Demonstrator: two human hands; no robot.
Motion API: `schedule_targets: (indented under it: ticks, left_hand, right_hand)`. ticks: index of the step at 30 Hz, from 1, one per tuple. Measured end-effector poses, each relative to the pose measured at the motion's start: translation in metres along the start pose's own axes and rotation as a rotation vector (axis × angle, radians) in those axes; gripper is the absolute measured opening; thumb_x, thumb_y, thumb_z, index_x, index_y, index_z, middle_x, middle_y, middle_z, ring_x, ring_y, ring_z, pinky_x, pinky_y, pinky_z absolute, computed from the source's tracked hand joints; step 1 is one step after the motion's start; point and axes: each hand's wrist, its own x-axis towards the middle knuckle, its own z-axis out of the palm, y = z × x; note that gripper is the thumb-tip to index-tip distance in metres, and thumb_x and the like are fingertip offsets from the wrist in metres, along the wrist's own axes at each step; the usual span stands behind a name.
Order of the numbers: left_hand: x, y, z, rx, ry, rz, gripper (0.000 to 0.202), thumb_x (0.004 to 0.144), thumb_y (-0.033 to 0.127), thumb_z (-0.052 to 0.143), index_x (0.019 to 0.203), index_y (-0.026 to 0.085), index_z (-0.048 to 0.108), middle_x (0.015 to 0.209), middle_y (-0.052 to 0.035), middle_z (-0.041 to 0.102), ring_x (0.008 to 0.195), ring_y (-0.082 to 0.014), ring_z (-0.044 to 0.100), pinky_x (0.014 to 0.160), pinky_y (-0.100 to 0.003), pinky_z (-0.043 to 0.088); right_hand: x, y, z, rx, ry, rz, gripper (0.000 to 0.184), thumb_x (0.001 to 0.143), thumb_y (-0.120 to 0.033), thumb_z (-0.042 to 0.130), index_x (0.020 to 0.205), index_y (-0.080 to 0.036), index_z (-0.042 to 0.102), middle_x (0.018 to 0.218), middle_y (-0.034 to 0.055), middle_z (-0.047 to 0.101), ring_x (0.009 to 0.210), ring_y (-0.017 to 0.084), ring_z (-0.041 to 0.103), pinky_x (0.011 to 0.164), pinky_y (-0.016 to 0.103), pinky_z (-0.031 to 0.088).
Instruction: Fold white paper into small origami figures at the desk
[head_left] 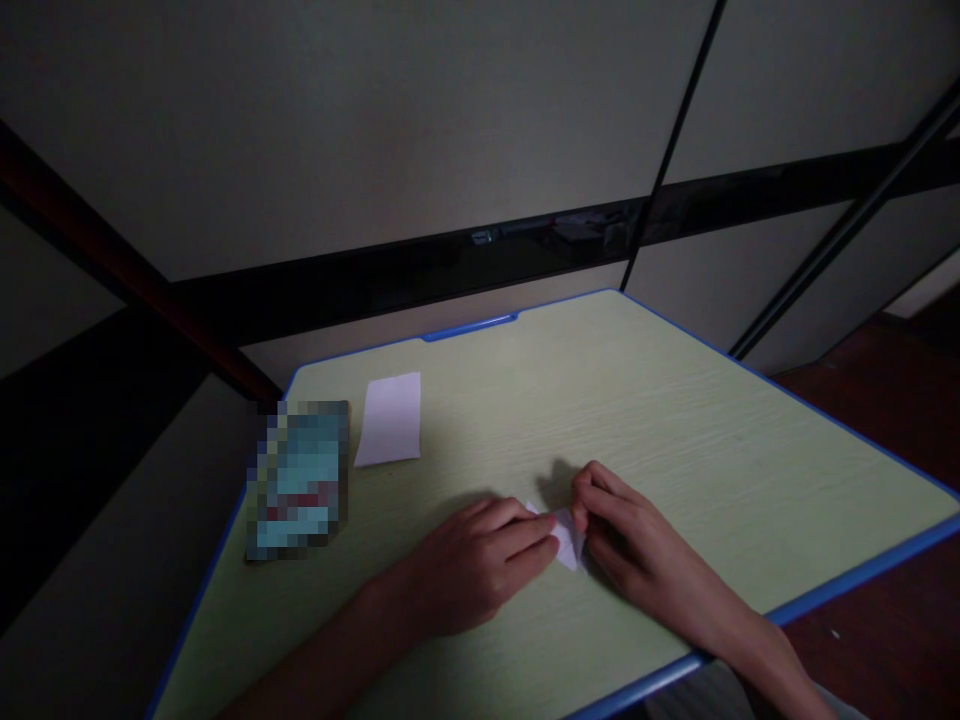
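A small folded piece of white paper (568, 543) lies on the table between my two hands, with creases showing on its face. My left hand (480, 560) rests over its left side, fingertips closed together and pressing on the paper. On the other side, my right hand (622, 530) has its fingers curled in a pinch at the paper's right edge. Part of the paper is hidden under the left fingers, and the right fingertips are partly hidden too.
A flat white sheet of paper (390, 420) lies toward the table's back left. Beside it, at the left edge, sits a blurred-out flat bluish item (304, 485). The pale table (675, 400) has a blue rim and stands against panelled cabinet doors (420, 130).
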Motion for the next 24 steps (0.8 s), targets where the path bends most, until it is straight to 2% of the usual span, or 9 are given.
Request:
schedule_targets:
  ticks: [6,13,18,22,24]
  left_hand:
    - [0.001,0.0,-0.001,0.006,-0.032,0.007,0.025,0.087,0.017,0.039,0.107,0.013,0.052,0.114,-0.0036,0.057,0.09,-0.0173,0.05,0.073,-0.03,0.046]
    - [-0.001,-0.002,0.002,-0.088,0.063,0.016,0.024,0.084,0.008,0.037,0.098,0.007,0.056,0.103,-0.0106,0.061,0.091,-0.0158,0.052,0.08,-0.027,0.044]
    - [0.001,0.001,-0.001,-0.052,-0.028,-0.051,0.024,0.086,0.012,0.036,0.102,0.012,0.053,0.095,-0.0093,0.06,0.084,-0.0158,0.051,0.072,-0.028,0.044]
    - [0.003,0.003,-0.004,-0.055,-0.057,-0.083,0.025,0.085,0.013,0.036,0.105,0.013,0.052,0.093,-0.0087,0.058,0.085,-0.017,0.049,0.072,-0.029,0.043]
    - [0.003,0.004,-0.005,-0.077,-0.062,-0.1,0.025,0.085,0.012,0.037,0.105,0.013,0.052,0.094,-0.0087,0.057,0.086,-0.0175,0.048,0.073,-0.029,0.042]
  right_hand:
    - [-0.001,-0.001,-0.001,0.012,-0.004,0.067,0.01,0.076,-0.008,0.051,0.075,-0.018,0.049,0.072,0.002,0.052,0.065,0.015,0.049,0.058,0.027,0.039]
    - [0.001,0.008,0.003,-0.045,0.007,0.079,0.008,0.074,-0.015,0.059,0.076,-0.018,0.051,0.073,0.0027,0.053,0.064,0.016,0.049,0.055,0.025,0.038]
    - [0.001,0.008,0.003,-0.063,0.026,0.067,0.01,0.074,-0.021,0.061,0.078,-0.017,0.052,0.072,0.002,0.052,0.061,0.015,0.048,0.053,0.025,0.038]
    - [-0.006,0.005,0.0,-0.013,-0.017,0.015,0.006,0.078,-0.021,0.056,0.083,-0.017,0.056,0.081,0.0046,0.054,0.074,0.017,0.052,0.064,0.029,0.042]
    - [-0.011,0.003,-0.002,-0.037,-0.043,-0.003,0.01,0.08,-0.02,0.053,0.088,-0.019,0.059,0.088,0.0067,0.054,0.083,0.019,0.051,0.071,0.032,0.043]
